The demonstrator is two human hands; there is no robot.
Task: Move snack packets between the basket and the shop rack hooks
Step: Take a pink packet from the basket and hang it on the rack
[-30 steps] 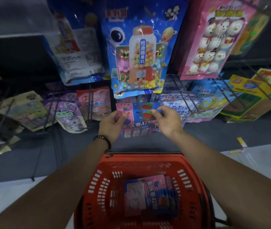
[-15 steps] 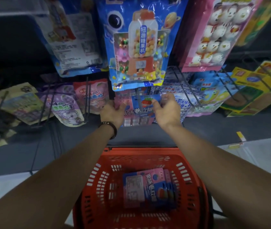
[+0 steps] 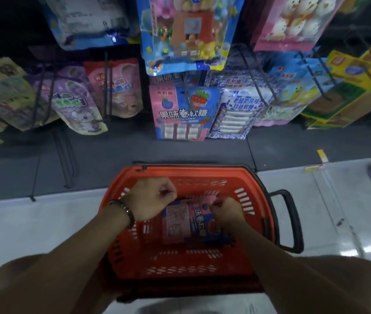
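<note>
A red shopping basket (image 3: 202, 172) stands on the floor below the rack. Inside it lies a pink and blue snack packet (image 3: 180, 225). My left hand (image 3: 151, 199), with a bracelet on the wrist, is curled at the packet's top left corner. At the top right edge, my right hand (image 3: 226, 211) pinches the same packet. A matching pink and blue packet (image 3: 180, 114) hangs on a rack hook straight above the basket, with no hand on it.
Wire hooks carry other packets: purple (image 3: 71, 103) and red (image 3: 114, 87) to the left, white and blue (image 3: 239, 105) to the right, larger bags above. The basket's black handle (image 3: 293, 220) sticks out to the right. A pale floor lies around the basket.
Both hands let go of the packet now hanging on the rack hook and dropped down into the basket, where they now hold the packet lying inside. The view tilted downward.
</note>
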